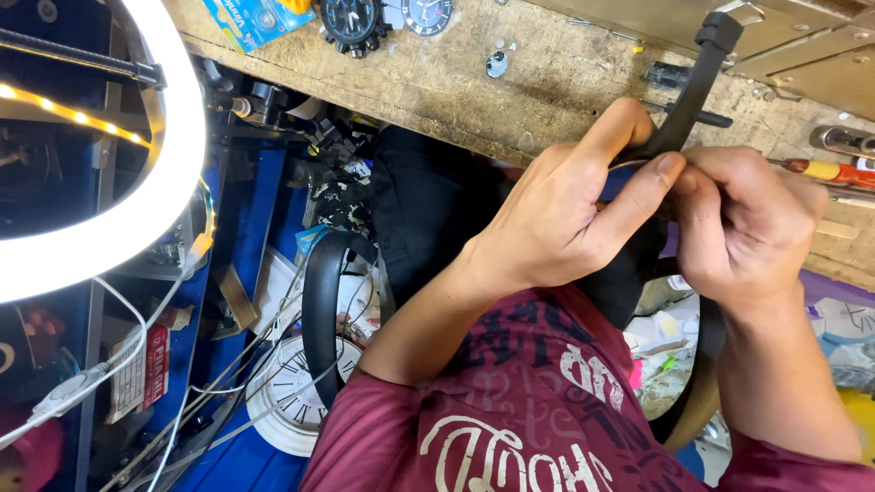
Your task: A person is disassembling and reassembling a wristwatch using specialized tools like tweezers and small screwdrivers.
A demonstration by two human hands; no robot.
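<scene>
Workbench beyond; hands hiding watch strap's base

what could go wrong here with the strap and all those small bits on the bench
Both hands, left hand and right hand, pinch the black watch strap in mid-air past the workbench edge, so a small part might drop into the clutter below. The strap's free end swings near the screwdriver and could knock it.

blister pack: a flat blue card package with a yellow corner and clear bubbles, lying on the wooden bench at the top edge, left of centre.
tag: a white rectangular label with a red block and dark print, hanging upright at lower left, beside white cables.
</scene>
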